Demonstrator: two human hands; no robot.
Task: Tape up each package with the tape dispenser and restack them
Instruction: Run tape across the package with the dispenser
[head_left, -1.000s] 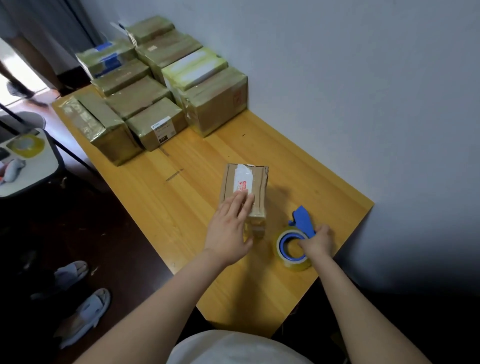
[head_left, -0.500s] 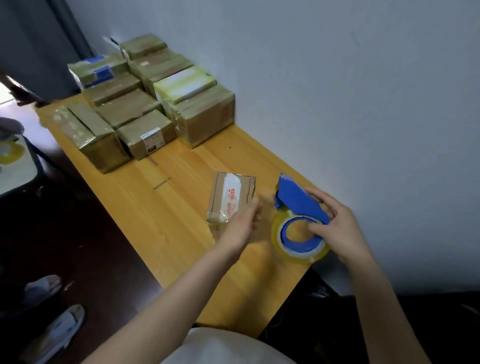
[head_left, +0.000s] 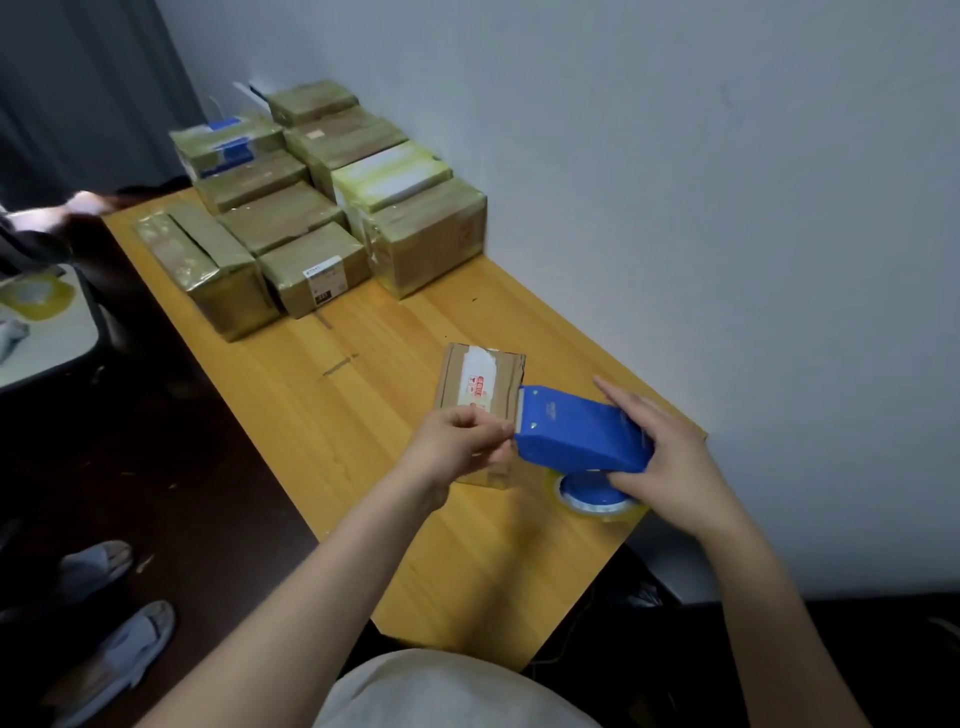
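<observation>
The blue tape dispenser (head_left: 576, 431) has been swung level and is gripped by the right hand (head_left: 670, 462) above the wooden table (head_left: 363, 415). The left hand (head_left: 457, 441) has been lifted off the small cardboard package (head_left: 480, 382), which lies on the table just behind it. Its fingertips are pinched together at the dispenser's mouth, and whether tape is caught between them cannot be told

Both my forearms reach forward, converging. My left hand (head_left: 462, 441) is curled, thumb pressed to forefinger. Just right of it, my right hand (head_left: 662, 457) grips the tape dispenser (head_left: 576, 428), far finger held straight.
</observation>
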